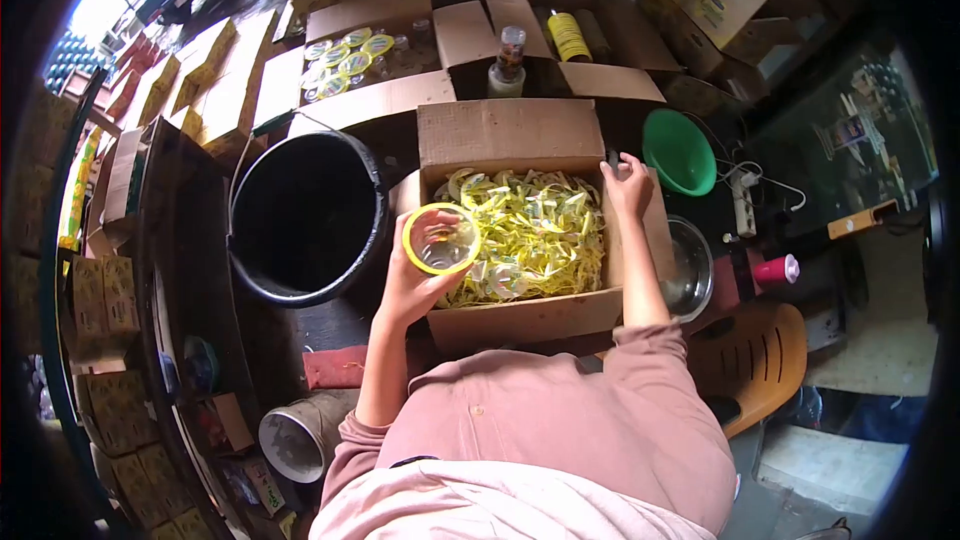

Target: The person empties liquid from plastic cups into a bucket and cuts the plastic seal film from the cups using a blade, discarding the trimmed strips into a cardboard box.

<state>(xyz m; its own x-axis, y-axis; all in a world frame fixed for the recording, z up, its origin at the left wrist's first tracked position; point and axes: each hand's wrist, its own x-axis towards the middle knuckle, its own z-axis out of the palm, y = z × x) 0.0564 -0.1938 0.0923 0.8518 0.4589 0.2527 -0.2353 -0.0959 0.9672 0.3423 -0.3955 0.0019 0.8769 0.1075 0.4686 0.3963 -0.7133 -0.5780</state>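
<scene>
My left hand [408, 288] is wrapped round a clear plastic cup [441, 258] with a yellow rim, its mouth turned up towards me. The cup is above the left side of an open cardboard box [510, 135]. Yellow and clear plastic strips [540, 230] fill the box in a loose heap. My right hand [628, 186] is at the box's upper right corner, with its fingers curled together. Something small and greyish shows at its fingertips, too small to name.
A black bucket [372, 230] stands left of the box. To the right are a green basin [680, 152], a clear bowl [700, 270] and a power strip [742, 205]. Behind, a carton holds yellow-lidded cups [355, 62]. An orange chair [765, 360] is at right.
</scene>
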